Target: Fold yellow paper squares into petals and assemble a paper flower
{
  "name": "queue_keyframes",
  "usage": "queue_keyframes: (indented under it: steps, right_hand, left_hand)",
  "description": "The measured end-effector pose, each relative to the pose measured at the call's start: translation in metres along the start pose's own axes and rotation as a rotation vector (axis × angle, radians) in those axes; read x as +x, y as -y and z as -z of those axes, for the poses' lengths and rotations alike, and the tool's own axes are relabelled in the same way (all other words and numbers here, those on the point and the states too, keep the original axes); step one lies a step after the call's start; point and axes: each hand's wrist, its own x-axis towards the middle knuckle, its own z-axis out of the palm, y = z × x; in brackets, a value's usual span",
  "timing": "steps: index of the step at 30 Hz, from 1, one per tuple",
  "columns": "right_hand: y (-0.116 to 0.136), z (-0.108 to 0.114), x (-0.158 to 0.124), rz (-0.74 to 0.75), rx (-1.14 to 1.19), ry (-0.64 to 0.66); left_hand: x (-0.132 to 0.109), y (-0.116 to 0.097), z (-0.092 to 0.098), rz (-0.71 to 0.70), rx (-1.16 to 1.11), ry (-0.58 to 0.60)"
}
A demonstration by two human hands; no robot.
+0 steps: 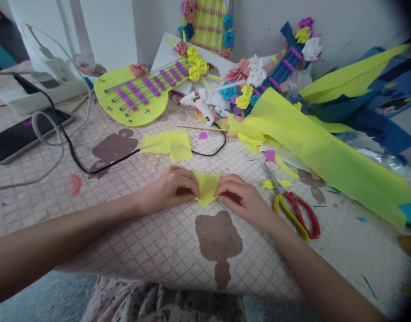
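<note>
My left hand (170,188) and my right hand (243,197) pinch the two sides of a small yellow paper piece (207,187) just above the patterned table cloth (151,241). Both hands have their fingers curled and pressed on the paper, which is folded over. More cut yellow paper squares (168,144) lie a little farther away, beyond my left hand. Scissors (292,205) with red and yellow handles lie to the right of my right hand.
A yellow paper guitar (138,91) with purple frets lies at the back left, a blue one (286,58) with paper flowers at the back right. A white glue gun (201,105) with a black cord (101,166), large yellow sheets (312,143), a phone (20,136).
</note>
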Motion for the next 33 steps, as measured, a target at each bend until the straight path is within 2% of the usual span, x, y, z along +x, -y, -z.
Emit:
queue_keyframes:
  steps: [7,16,23,33]
  right_hand:
    - [0.006,-0.008,0.006,-0.118,-0.016,-0.075]
    - [0.008,-0.008,0.004,-0.140,-0.016,-0.028]
    - [0.007,-0.001,0.003,-0.103,0.017,0.065]
    - [0.012,-0.013,0.006,-0.178,-0.059,-0.059]
  left_hand:
    - [0.002,0.002,-0.005,0.046,0.049,-0.020]
    - [0.000,0.002,-0.004,0.063,0.024,0.046]
    - [-0.001,0.001,0.001,0.054,0.000,0.099]
    - [0.002,-0.002,-0.012,0.180,0.108,-0.012]
